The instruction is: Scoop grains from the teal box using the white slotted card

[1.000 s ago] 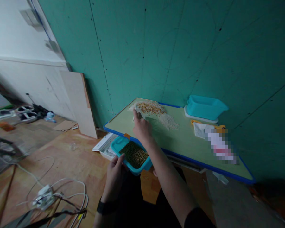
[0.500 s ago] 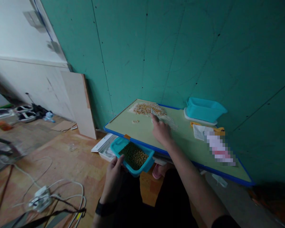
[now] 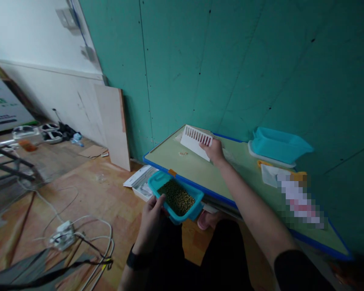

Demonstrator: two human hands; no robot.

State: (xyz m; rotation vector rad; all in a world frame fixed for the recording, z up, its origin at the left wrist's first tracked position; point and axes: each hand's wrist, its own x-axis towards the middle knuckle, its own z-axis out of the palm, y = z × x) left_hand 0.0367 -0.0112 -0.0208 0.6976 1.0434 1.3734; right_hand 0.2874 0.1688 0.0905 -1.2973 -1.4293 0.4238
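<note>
Scraper (image 3: 196, 142) stands on edge at the far end of the surface (image 3: 188, 167), in the grip of our right hand (image 3: 214, 150); our left hand (image 3: 153, 214) clasps the bean tray (image 3: 176, 197) just below the surface's near edge. A tilt could spill beans.

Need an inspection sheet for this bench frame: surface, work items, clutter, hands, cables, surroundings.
Surface: green table, blue edge, few loose grains.
Work items: teal box of green beans; white slotted scraper.
Clutter: teal tub, white sheet at right.
Hands: left hand grip on teal box; right hand grip on scraper.
Cables: power strip and white cables on floor.
Surroundings: teal wall, leaning wooden board.
</note>
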